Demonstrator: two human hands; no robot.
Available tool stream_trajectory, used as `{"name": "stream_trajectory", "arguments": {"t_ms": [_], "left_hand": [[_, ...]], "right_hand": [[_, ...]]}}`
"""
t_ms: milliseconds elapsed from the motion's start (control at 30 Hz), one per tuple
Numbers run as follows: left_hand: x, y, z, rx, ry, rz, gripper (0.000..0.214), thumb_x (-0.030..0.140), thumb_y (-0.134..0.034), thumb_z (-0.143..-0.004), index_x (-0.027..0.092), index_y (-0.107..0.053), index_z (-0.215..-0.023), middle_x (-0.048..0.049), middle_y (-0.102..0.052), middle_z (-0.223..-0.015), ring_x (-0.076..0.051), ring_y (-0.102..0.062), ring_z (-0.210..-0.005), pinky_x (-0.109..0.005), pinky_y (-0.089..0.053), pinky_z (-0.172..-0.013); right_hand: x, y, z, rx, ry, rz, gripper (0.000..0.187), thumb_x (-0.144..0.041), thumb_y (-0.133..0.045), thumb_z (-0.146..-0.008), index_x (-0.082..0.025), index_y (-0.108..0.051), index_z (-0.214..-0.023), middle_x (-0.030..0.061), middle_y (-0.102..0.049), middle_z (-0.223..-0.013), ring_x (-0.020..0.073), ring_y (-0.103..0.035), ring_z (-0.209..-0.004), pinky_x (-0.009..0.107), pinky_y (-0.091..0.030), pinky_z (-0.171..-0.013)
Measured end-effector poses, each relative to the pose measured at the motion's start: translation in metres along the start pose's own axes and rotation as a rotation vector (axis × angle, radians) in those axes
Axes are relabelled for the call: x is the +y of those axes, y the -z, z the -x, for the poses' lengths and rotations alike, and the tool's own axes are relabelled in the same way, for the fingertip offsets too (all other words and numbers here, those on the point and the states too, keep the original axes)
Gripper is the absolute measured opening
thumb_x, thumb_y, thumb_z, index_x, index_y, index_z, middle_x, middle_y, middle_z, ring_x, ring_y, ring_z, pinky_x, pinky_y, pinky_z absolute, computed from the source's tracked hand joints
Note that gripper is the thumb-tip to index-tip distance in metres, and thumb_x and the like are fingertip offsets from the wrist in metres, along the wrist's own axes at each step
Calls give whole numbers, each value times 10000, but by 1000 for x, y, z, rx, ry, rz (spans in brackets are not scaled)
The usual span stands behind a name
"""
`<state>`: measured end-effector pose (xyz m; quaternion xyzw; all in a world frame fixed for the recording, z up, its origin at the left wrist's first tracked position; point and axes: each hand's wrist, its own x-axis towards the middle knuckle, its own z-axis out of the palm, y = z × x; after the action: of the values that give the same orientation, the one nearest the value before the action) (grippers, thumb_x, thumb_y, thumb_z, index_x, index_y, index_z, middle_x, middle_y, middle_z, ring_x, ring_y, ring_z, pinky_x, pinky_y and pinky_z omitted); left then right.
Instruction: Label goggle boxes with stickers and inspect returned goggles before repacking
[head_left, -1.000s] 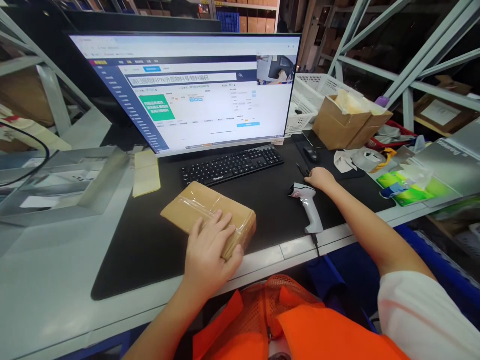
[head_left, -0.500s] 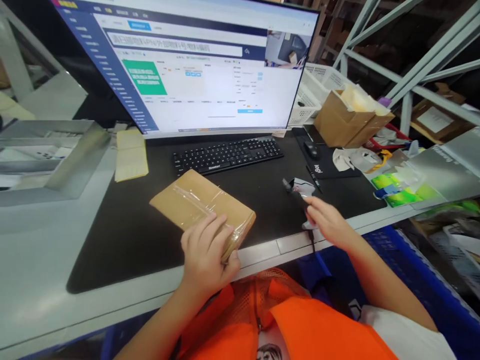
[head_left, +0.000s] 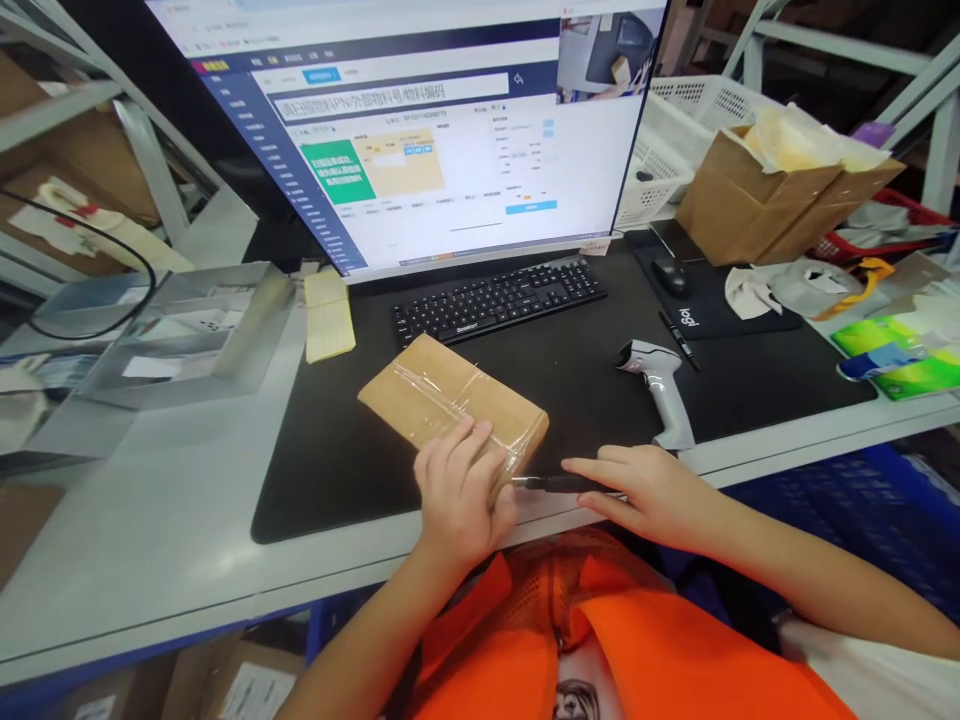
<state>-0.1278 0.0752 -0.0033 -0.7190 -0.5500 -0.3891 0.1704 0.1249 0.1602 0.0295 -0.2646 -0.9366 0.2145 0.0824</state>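
Observation:
A flat brown cardboard box [head_left: 442,385], wrapped with shiny clear tape, lies at an angle on the black desk mat. My left hand [head_left: 461,490] is closed over its near end, fingers on top and thumb at the side. In my right hand [head_left: 645,490] is a black-handled utility knife [head_left: 562,484], its metal tip at the near right edge of the box. Whether the tip has entered the tape cannot be made out. A grey-white barcode scanner [head_left: 660,390] lies on the mat just beyond my right hand.
Behind the box are a black keyboard [head_left: 499,300] and a large monitor [head_left: 450,210]. A mouse [head_left: 670,277], a pen [head_left: 679,340] and a tape roll [head_left: 814,288] lie to the right. Yellow notes [head_left: 328,318] and a grey tray [head_left: 251,345] are on the left.
My right hand has moved from beside the scanner to the box's near right edge, bringing the knife there. The scanner now shows fully. My left hand stays on the box.

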Motion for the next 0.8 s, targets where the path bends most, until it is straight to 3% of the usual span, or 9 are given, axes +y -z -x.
{"name": "stream_trajectory", "arguments": {"t_ms": [333, 433, 500, 667, 800], "left_hand": [[-1, -2, 3, 3, 25, 23, 221, 218, -547, -873, 181, -587, -1087, -174, -685, -1202, -350, -593, -1239, -498, -379, -996], [-2, -2, 4, 4, 14, 31, 251, 214, -557, -863, 182, -580, -1111, -173, -684, -1204, -349, -592, -1245, -502, -382, -1000], [-3, -2, 5, 8, 7, 33, 259, 222, -564, -856, 183, -574, -1112, -172, -685, -1199, -352, -597, -1238, -504, -384, -996], [-5, -5, 3, 33, 0, 52, 292, 227, -568, -849, 179, -565, -1136, -173, -686, -1197, -355, -603, -1233, -508, -398, -989], [-12, 7, 7, 39, -22, 135, 357, 209, -580, -840, 183, -546, -1194, -158, -679, -1194, -352, -595, -1248, -554, -412, -1030]], "right_hand": [[0, 4, -7, 77, 57, 59, 394, -432, -491, -1041, -241, -646, -1349, 32, -694, -872, 166, -669, -726, 291, -421, -624], [12, 6, -9, 80, 36, 79, 397, -435, -506, -1030, -250, -656, -1348, 44, -720, -878, 179, -684, -744, 289, -458, -644], [35, 13, -10, 130, -47, 86, 402, -445, -533, -1009, -252, -676, -1332, 66, -758, -952, 211, -714, -835, 309, -510, -727], [99, 30, -5, 361, -413, -29, 399, -458, -576, -949, -230, -744, -1230, 74, -749, -1216, 307, -699, -1109, 415, -538, -944], [101, 26, -13, 336, -467, -166, 390, -460, -602, -907, -204, -740, -1166, 79, -764, -1150, 297, -717, -1021, 397, -545, -879]]}}
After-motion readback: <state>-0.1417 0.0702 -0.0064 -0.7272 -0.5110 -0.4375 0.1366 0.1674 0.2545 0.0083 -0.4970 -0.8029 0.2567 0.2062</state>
